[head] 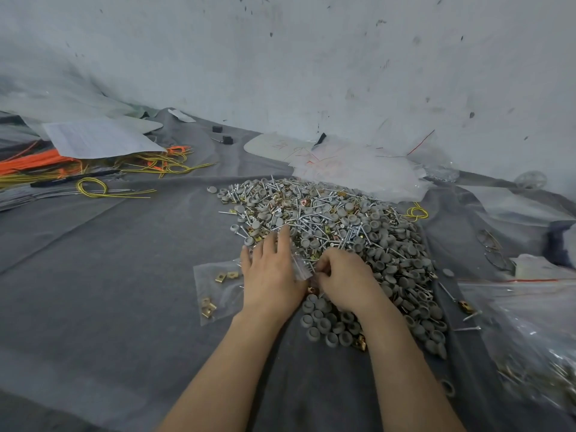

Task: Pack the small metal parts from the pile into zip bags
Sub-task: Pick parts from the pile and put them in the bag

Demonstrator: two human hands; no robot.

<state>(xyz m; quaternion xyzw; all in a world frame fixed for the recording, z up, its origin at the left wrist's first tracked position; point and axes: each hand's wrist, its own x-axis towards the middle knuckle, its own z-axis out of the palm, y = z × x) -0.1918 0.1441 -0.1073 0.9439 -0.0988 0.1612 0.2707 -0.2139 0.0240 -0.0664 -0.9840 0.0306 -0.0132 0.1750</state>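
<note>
Two bare forearms reach in from 6 o'clock over the counter, which is covered in grey cloth. The left hand lies palm down with its fingers straight, pressing on the bag. The bag lies flat on the cloth and sticks out from under that hand toward 9 o'clock, with a few brass nuts inside. The right hand, just beside the left at its 3 o'clock, has its fingers curled and pinches the bag's crumpled clear edge between the two hands.

Both hands sit at the 7 o'clock edge of the pile, a wide heap of grey caps, silver screws and more brass nuts mixed together. The pile spreads from the hands toward 12 and 4 o'clock, and caps lie against the right wrist.

At the pile's 12 o'clock, near the wall, spare bags lie in a loose heap. At the hands' 4 o'clock, well apart from them, a big bag of clear plastic holds metal parts. Toward 10 o'clock, well apart from the pile, lie yellow wires, orange wires, a black pen and a sheet of paper resting on the wires.
</note>
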